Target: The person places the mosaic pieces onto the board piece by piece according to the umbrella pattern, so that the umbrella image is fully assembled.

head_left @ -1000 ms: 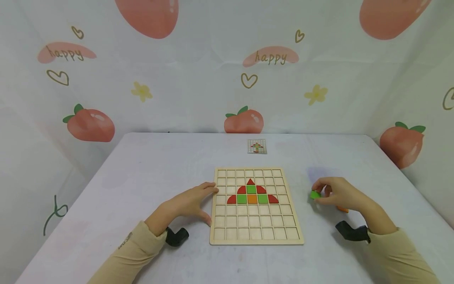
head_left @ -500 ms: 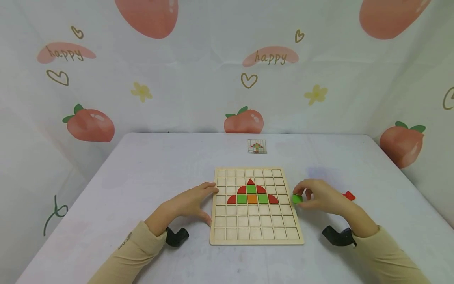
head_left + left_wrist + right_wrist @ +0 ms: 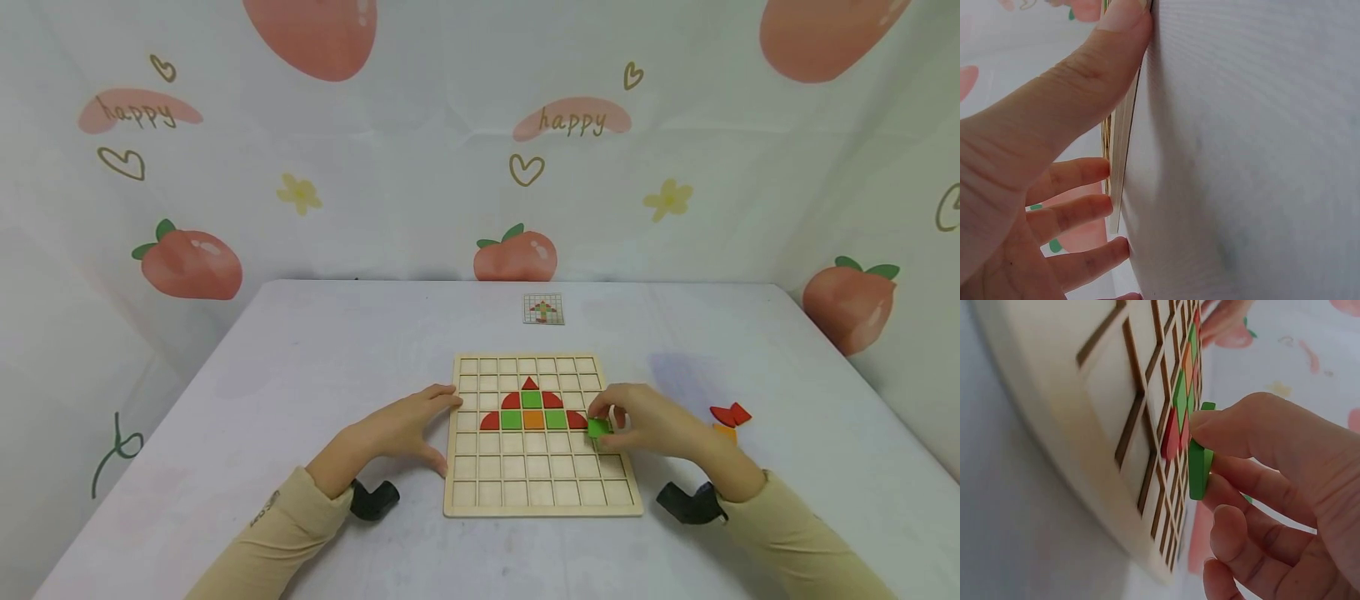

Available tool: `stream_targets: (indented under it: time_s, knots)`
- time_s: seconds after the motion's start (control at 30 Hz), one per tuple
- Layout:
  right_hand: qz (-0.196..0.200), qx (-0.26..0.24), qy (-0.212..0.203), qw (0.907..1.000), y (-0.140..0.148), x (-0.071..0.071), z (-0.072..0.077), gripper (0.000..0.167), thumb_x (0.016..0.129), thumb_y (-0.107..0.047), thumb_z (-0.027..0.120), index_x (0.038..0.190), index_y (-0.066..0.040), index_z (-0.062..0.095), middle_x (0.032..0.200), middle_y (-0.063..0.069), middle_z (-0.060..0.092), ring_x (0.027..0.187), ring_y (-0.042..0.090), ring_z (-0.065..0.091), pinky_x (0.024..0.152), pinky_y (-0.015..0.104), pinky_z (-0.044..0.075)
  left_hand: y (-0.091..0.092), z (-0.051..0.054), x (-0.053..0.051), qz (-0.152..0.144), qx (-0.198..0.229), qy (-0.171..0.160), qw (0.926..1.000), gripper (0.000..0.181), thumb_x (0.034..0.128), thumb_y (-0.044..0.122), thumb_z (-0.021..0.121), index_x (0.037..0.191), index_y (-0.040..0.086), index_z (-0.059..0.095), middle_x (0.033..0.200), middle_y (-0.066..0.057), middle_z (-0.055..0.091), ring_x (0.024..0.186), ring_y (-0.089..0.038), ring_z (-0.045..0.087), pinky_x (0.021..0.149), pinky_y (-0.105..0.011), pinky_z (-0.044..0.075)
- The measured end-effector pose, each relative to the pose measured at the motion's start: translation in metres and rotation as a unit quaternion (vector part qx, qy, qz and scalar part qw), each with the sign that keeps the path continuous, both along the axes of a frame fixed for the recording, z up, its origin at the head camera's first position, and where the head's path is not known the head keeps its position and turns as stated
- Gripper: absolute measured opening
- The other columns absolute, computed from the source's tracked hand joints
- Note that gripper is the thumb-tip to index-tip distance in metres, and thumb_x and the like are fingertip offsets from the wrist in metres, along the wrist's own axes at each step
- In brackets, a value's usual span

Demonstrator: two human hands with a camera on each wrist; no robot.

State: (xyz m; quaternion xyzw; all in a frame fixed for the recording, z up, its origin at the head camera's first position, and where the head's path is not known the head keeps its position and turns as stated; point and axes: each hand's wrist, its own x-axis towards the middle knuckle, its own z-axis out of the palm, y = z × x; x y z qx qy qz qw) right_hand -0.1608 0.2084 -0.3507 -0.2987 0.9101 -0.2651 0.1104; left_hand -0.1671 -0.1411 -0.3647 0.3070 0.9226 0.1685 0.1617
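Green sq. tile (image 3: 598, 428) is pinched in R hand (image 3: 651, 419) over pale wooden grid board (image 3: 539, 467). L hand (image 3: 397, 427), fingers spread, touches board's L edge.

A white cloth (image 3: 420, 167) with faint creases hangs behind the table (image 3: 360, 333) and along its sides, printed with red peaches (image 3: 515, 258), yellow flowers (image 3: 299, 193), brown hearts (image 3: 527, 171) and "happy" written across pink patches (image 3: 573, 119). The tabletop is pale, with a bluish smudge (image 3: 678, 372) toward the right. Soft light falls over everything.
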Motion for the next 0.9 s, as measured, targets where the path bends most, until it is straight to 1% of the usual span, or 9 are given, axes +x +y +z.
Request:
stream_targets:
  time_s: [0.17, 0.37, 0.5, 0.6, 0.77, 0.9]
  knots:
    - [0.016, -0.003, 0.000, 0.9999, -0.012, 0.000, -0.003, 0.024, 0.077, -0.016, 0.075, 0.097, -0.007, 0.065, 0.086, -0.004, 0.062, 0.068, 0.004, 0.047, 0.058, 0.016, 0.044, 0.000, 0.000, 0.000, 0.000, 0.000, 0.002, 1.0000, 0.092, 0.0639, 0.040, 0.083, 0.137, 0.001, 0.042, 0.147, -0.016, 0.035, 0.136, -0.033, 0.036, 0.110, -0.045, 0.035]
    - [0.041, 0.003, 0.022, 0.9989, -0.025, 0.000, -0.007, 0.020, 0.077, -0.013, 0.074, 0.094, -0.008, 0.066, 0.081, -0.005, 0.059, 0.069, 0.005, 0.047, 0.059, 0.016, 0.042, 0.000, 0.000, 0.000, -0.002, 0.001, 0.002, 1.0000, 0.092, 0.0640, 0.039, 0.083, 0.137, 0.001, 0.041, 0.147, -0.017, 0.035, 0.136, -0.033, 0.036, 0.109, -0.045, 0.036]
    - [0.052, 0.011, 0.044, 0.9976, -0.033, 0.001, -0.009, 0.017, 0.077, -0.013, 0.074, 0.092, -0.009, 0.068, 0.080, -0.006, 0.058, 0.072, 0.005, 0.046, 0.061, 0.016, 0.041, 0.000, 0.000, 0.000, -0.001, 0.002, 0.001, 1.0000, 0.092, 0.0640, 0.039, 0.083, 0.137, 0.001, 0.042, 0.147, -0.017, 0.035, 0.136, -0.033, 0.036, 0.110, -0.045, 0.036]
    - [0.054, 0.012, 0.048, 0.9973, -0.039, 0.003, -0.009, 0.015, 0.077, -0.013, 0.073, 0.091, -0.010, 0.068, 0.081, -0.006, 0.059, 0.073, 0.005, 0.045, 0.063, 0.016, 0.041, 0.000, -0.001, 0.000, 0.000, 0.001, 0.001, 1.0000, 0.092, 0.0638, 0.039, 0.083, 0.137, 0.002, 0.042, 0.148, -0.017, 0.035, 0.136, -0.032, 0.036, 0.110, -0.045, 0.035]
    - [0.052, 0.014, 0.041, 0.9977, -0.048, 0.005, -0.010, 0.016, 0.077, -0.012, 0.071, 0.093, -0.011, 0.069, 0.084, -0.005, 0.061, 0.072, 0.006, 0.046, 0.062, 0.016, 0.041, 0.000, -0.002, -0.001, 0.002, -0.001, 0.000, 1.0000, 0.092, 0.0637, 0.039, 0.084, 0.137, 0.002, 0.042, 0.148, -0.016, 0.035, 0.136, -0.032, 0.036, 0.110, -0.045, 0.035]
    - [0.056, 0.023, 0.055, 0.9967, -0.054, 0.005, -0.012, 0.017, 0.077, -0.013, 0.072, 0.094, -0.011, 0.069, 0.088, -0.005, 0.064, 0.071, 0.005, 0.048, 0.062, 0.016, 0.042, 0.001, -0.002, -0.001, 0.002, -0.001, -0.001, 1.0000, 0.092, 0.0636, 0.039, 0.084, 0.136, 0.002, 0.042, 0.148, -0.016, 0.035, 0.136, -0.032, 0.036, 0.110, -0.045, 0.036]
